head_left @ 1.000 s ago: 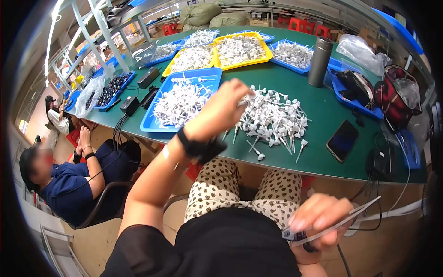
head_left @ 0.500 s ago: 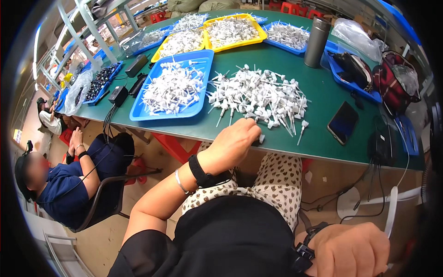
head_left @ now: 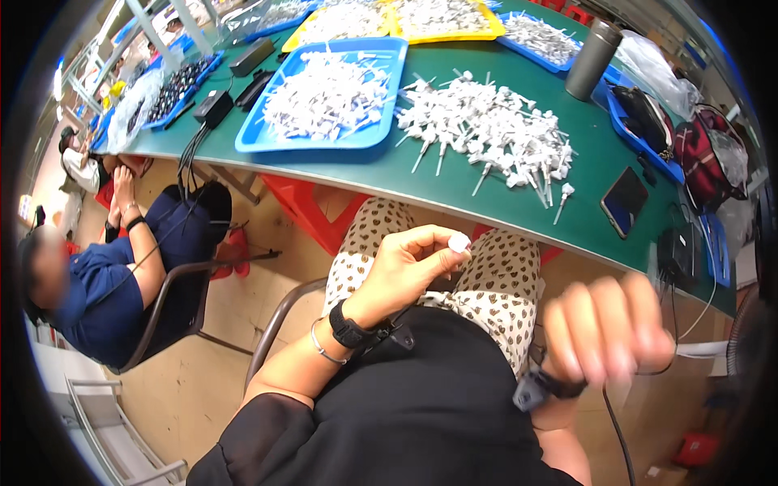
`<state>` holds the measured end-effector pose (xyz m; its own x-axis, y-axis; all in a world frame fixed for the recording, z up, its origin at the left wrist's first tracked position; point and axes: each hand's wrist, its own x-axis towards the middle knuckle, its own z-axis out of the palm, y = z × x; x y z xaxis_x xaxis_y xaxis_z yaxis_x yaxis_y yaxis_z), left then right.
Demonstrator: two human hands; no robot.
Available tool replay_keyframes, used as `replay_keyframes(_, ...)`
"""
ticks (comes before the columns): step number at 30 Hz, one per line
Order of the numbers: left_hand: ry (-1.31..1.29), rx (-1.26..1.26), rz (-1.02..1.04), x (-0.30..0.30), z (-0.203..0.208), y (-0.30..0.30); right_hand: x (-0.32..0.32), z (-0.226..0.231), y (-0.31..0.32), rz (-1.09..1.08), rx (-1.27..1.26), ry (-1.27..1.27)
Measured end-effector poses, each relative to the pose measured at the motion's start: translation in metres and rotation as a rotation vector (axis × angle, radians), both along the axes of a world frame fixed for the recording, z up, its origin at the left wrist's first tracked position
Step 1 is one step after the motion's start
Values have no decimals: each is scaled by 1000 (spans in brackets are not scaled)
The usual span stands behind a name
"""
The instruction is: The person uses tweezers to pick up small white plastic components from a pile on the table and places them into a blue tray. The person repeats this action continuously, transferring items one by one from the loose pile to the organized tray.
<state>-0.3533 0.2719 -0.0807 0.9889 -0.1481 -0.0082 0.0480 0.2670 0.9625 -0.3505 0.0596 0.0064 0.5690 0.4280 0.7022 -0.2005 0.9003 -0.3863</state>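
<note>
My left hand (head_left: pixel 412 263) is above my lap, short of the table edge, thumb and forefinger pinching a small white plastic piece (head_left: pixel 459 242). Any stem on that piece is hidden by the fingers. To the right of my lap hangs my right hand (head_left: pixel 606 328), blurred, its fingers loosely bent and apart with nothing visible in them. A loose pile of white pump heads with thin tubes (head_left: pixel 494 130) lies on the green table (head_left: pixel 324 174) ahead. More of them fill a blue tray (head_left: pixel 251 138) to its left. One pump head (head_left: pixel 565 194) lies apart at the pile's right end.
Further back stand yellow trays (head_left: pixel 454 38) and another blue tray (head_left: pixel 527 57) of similar pieces. On the right are a grey flask (head_left: pixel 594 61), a phone (head_left: pixel 624 201), a dark red bag (head_left: pixel 709 154) and cables. A seated person (head_left: pixel 105 283) is at the left.
My left hand has drawn back from the pile's near edge to above my lap, with a white piece now visible in its pinch. My right hand has risen and its fingers have loosened.
</note>
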Motion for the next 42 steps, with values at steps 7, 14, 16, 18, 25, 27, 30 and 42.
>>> replay_keyframes(7, -7, 57, 52, -11, -25, 13, 9, -73, 44, -796, -766, 110)
replay_keyframes(14, 43, 24, -24, -9, -37, 19, 7, -97, 53, -833, -884, 132)
replay_keyframes(16, 16, 25, -13, -8, -41, 18, 7, -98, 54, -849, -912, 103)
replay_keyframes(18, -83, 92, 3, -5, -51, 17, 8, -101, 55, -871, -946, 63)
replay_keyframes(25, -179, 368, 11, -6, -52, 22, 11, -108, 56, -925, -1034, 11)
replay_keyframes(27, -259, 403, 53, -6, -52, 18, 12, -110, 56, -956, -1036, 3)
replay_keyframes(30, -349, 433, 83, -6, -57, 17, 11, -109, 55, -956, -1063, 1)
replay_keyframes(42, -388, 492, 96, -6, -60, 15, 12, -110, 55, -1068, -1133, -114)
